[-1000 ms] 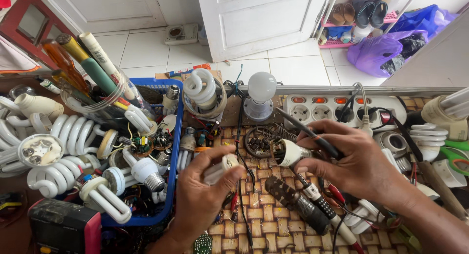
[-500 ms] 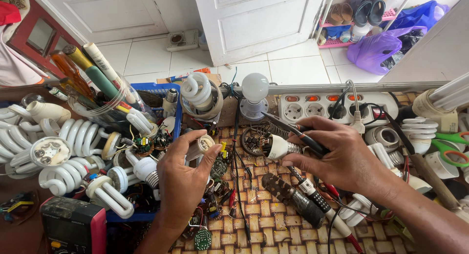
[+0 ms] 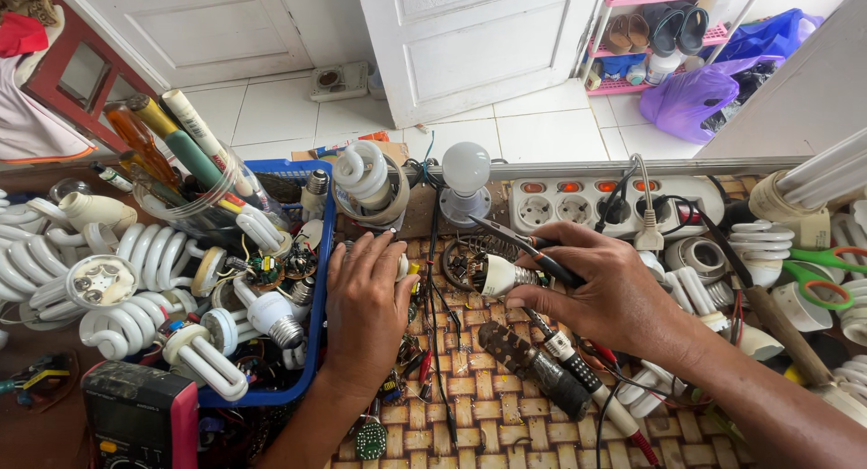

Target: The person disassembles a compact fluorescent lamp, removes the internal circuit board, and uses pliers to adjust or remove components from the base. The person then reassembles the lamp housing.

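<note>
The right hand is gripping tweezers and a white bulb base at three o'clock of the left hand, which is lying flat on small parts beside the blue basket. A squeeze could likely snap the base's wires.

Bright, even daylight filled the scene. Shadows stayed soft, focus was sharp. Straight lines bowed toward the edges.
</note>
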